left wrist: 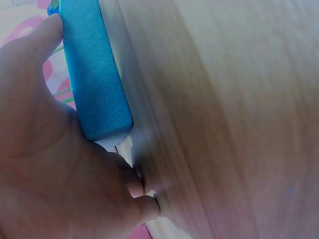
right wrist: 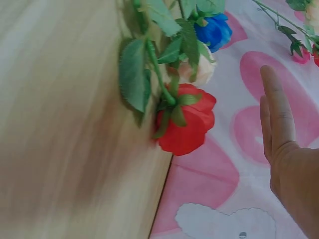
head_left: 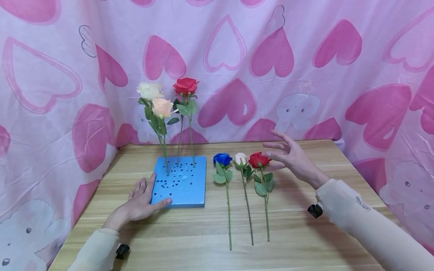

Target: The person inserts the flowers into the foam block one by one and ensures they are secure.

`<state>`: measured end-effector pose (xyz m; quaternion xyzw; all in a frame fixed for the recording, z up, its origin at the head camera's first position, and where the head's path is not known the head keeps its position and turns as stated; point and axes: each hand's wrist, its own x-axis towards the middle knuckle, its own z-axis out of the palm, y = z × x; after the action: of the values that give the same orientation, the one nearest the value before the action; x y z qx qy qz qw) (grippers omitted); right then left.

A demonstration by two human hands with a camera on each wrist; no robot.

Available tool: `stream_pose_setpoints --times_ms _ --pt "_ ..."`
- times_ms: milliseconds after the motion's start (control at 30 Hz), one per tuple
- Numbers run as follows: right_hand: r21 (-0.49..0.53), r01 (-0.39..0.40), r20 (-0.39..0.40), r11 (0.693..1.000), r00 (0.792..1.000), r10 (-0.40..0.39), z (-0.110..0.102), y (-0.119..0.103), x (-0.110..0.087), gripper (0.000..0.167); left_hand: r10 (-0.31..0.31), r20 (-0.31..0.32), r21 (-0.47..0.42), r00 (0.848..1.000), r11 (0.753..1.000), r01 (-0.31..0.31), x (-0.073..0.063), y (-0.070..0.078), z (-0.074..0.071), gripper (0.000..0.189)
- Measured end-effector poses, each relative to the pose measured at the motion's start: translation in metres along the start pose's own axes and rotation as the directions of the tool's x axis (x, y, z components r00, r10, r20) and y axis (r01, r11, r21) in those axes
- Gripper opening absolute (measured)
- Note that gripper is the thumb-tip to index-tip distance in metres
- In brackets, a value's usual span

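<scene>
My left hand (head_left: 139, 203) rests against the front left corner of a blue foam block (head_left: 198, 188), fingers along its left side and thumb at its front edge. The block's top is dotted with holes. Upright in it stand a white rose (head_left: 149, 90), a peach rose (head_left: 162, 108) and a red rose (head_left: 185, 86). My right hand (head_left: 296, 158) hovers with spread fingers just right of a second red rose (head_left: 259, 160), holding nothing; the right wrist view shows a gap between hand and red bloom (right wrist: 187, 122). Left of that rose lie a pale pink rose (head_left: 241, 159) and a blue rose (head_left: 222, 159).
The three loose roses lie side by side on the wooden table (head_left: 291, 241), stems toward me. Behind the table's back edge hangs a pink curtain (head_left: 234, 34) with hearts, and it continues down both sides.
</scene>
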<state>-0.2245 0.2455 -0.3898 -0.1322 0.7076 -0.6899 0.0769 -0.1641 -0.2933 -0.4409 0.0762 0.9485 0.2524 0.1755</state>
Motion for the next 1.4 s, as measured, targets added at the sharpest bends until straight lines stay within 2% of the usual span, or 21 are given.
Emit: stream_pose_setpoints --times_ms 233,533,800,1033,1400 --pt "-0.065 -0.029 0.010 0.997 1.000 0.030 -0.003 0.013 -0.010 0.085 -0.006 -0.001 -0.001 1.000 1.000 0.006 -0.001 -0.001 0.002 0.128" --pt "-0.008 -0.142 0.023 0.990 0.990 0.142 -0.003 0.036 -0.027 0.091 -0.009 0.001 0.008 1.000 1.000 0.009 -0.001 -0.002 0.002 0.129" --pt "-0.070 -0.166 0.027 0.984 0.985 0.168 -0.005 0.046 -0.039 0.091 -0.007 -0.005 0.009 1.000 1.000 0.007 0.002 0.000 0.001 0.128" --pt "-0.027 -0.192 0.057 0.981 0.979 0.194 -0.001 0.058 -0.043 0.089 -0.012 -0.004 0.014 1.000 1.000 0.012 0.001 0.000 -0.001 0.128" --pt "-0.063 -0.266 0.064 0.962 0.961 0.269 0.009 0.065 -0.053 0.097 -0.012 -0.003 0.015 1.000 1.000 0.012 0.001 0.000 0.000 0.128"
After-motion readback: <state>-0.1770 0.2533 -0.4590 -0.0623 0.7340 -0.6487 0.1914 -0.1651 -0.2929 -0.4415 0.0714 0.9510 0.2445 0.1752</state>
